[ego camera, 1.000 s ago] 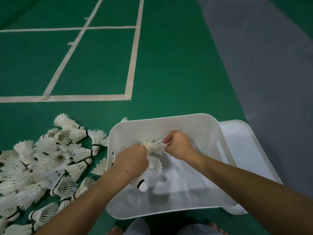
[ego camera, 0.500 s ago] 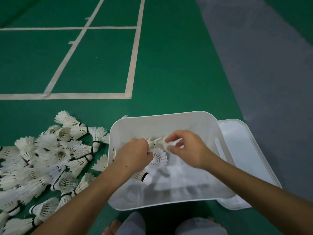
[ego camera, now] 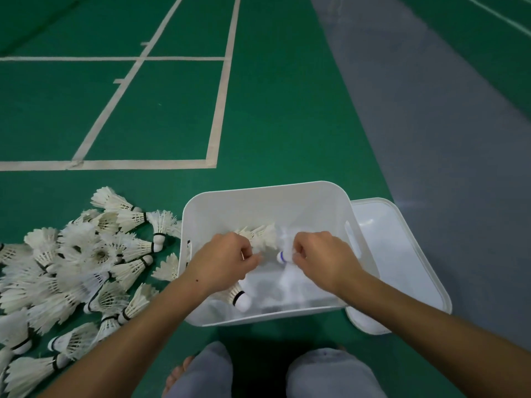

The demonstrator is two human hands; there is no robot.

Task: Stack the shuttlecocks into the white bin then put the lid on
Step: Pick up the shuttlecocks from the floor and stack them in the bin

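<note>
Both hands have drawn slightly apart over the white bin [ego camera: 267,202] since half a second ago, and a blurred shuttlecock with a blue-banded cork [ego camera: 283,255] now shows just beside the right hand [ego camera: 319,258]. The left hand [ego camera: 224,261] is curled round a nested stack of shuttlecocks [ego camera: 258,238], its cork end poking out below the wrist near the bin's lower wall. The right hand's fingers are curled, seemingly pinching the blurred shuttlecock, though the blur leaves that uncertain. Stacking appears to be the step in hand; the next move likely calls for seating that shuttlecock cork-first into the stack. Most of the loose shuttlecocks [ego camera: 71,271] lie heaped on the green floor at the lower left, and the lid [ego camera: 402,282] lies at the bin's right. No writing is readable.
</note>
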